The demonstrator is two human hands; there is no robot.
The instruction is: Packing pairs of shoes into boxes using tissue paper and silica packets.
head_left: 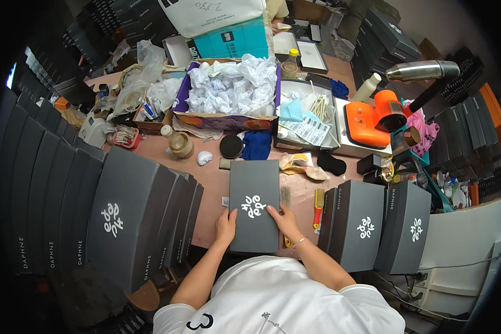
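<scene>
A closed dark grey shoebox (254, 181) with a white emblem lies in front of me at the near edge of the table. My left hand (225, 227) grips its left side, thumb along the edge. On the opposite side, my right hand (285, 224) holds the box, its thumb resting on the lid by the emblem. Most fingers of both hands are hidden along the box's sides. Just right of the box lie a wire brush (285, 196), partly covered by my right hand, and a red-and-yellow brush (318, 209).
Stacked grey shoeboxes (129, 214) crowd the left, and more grey boxes (355, 222) stand at right. Beyond are a glue bottle (178, 143), a black round lid (231, 146), a carton of crumpled white paper (234, 89) and an orange machine (367, 123). Another person's hand (281, 25) shows at the back.
</scene>
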